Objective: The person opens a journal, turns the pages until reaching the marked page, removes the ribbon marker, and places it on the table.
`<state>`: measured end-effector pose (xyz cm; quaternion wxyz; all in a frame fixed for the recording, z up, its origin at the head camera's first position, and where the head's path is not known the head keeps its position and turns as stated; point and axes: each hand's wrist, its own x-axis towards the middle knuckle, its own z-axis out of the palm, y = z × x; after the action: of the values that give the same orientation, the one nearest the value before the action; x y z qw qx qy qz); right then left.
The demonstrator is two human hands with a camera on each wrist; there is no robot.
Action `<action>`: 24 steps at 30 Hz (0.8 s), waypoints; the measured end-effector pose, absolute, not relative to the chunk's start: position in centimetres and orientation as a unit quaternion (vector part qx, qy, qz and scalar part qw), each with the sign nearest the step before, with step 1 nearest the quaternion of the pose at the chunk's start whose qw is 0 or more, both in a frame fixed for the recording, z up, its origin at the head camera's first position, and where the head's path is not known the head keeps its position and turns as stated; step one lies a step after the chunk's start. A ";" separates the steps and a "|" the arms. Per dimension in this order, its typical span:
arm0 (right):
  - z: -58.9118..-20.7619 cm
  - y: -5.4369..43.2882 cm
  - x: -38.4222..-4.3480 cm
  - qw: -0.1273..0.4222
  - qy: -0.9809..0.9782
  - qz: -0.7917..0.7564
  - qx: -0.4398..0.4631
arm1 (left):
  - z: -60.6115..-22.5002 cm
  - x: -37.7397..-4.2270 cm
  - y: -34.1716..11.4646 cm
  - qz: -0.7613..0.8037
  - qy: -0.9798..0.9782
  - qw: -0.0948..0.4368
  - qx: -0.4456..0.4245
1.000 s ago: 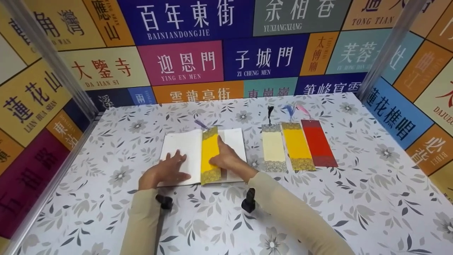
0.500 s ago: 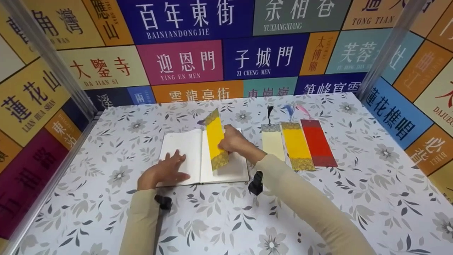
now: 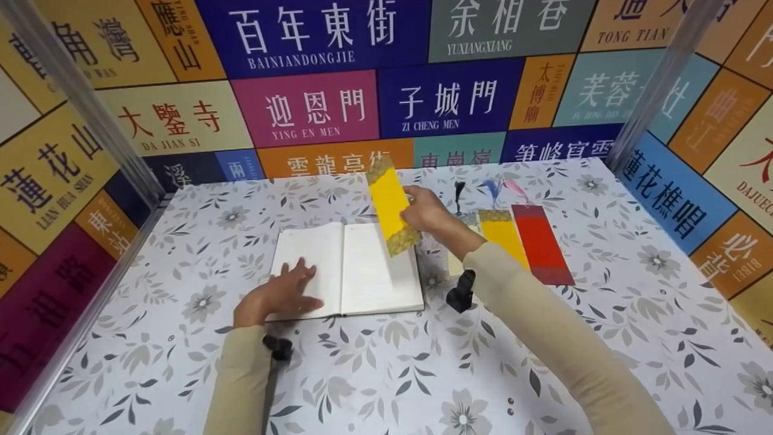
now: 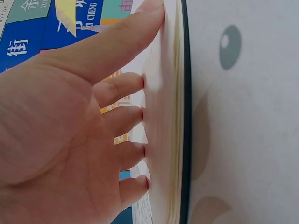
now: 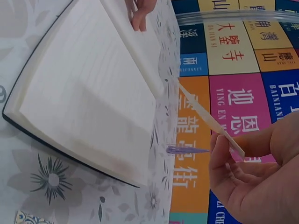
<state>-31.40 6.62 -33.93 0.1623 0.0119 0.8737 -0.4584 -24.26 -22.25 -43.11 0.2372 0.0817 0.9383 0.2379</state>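
Note:
An open book (image 3: 368,272) with blank-looking white pages lies on the table. My left hand (image 3: 281,296) rests on its left page, fingers spread; in the left wrist view the fingertips (image 4: 142,114) press the paper above the dark cover edge. Up over the book's far right corner, my right hand (image 3: 426,208) pinches a yellow bookmark (image 3: 389,199) with patterned gold ends by its right edge. The right wrist view shows that bookmark (image 5: 210,119) nearly edge-on between thumb and fingers, its purple tassel (image 5: 187,150) hanging beside them.
Right of the book lie a red bookmark (image 3: 543,241), another yellow bookmark (image 3: 504,235) and a cream one (image 3: 454,260) partly hidden by my right arm. Their tassels (image 3: 492,192) point to the back. A wall (image 3: 320,109) of coloured name panels stands behind the table.
My right hand has lifted the yellow bookmark off the book's middle and carried it up and to the right, uncovering the right page. The left hand has stayed in place.

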 end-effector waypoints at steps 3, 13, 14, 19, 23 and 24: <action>-33.6 8.1 -31.7 0.158 0.864 -0.478 0.021 | -43.2 -24.2 -22.3 0.242 0.937 0.232 0.093; -32.8 13.5 -33.1 0.122 0.847 -0.514 0.060 | -43.4 -24.2 -22.3 0.246 0.939 0.227 0.085; -32.7 14.1 -33.2 0.123 0.843 -0.520 0.066 | -43.4 -24.2 -22.3 0.245 0.939 0.226 0.086; -32.6 17.0 -33.3 0.124 0.824 -0.545 0.095 | -43.4 -24.3 -22.3 0.234 0.941 0.225 0.095; -32.8 19.3 -33.7 0.092 0.853 -0.507 0.085 | -43.3 -24.3 -22.4 0.231 0.942 0.225 0.096; -32.9 19.8 -33.7 0.083 0.859 -0.497 0.084 | -43.3 -24.3 -22.4 0.231 0.942 0.225 0.095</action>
<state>-33.74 19.81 -32.87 0.0835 0.0842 0.8594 -0.4973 -24.30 -22.41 -43.35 0.2250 0.0955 0.9417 0.2311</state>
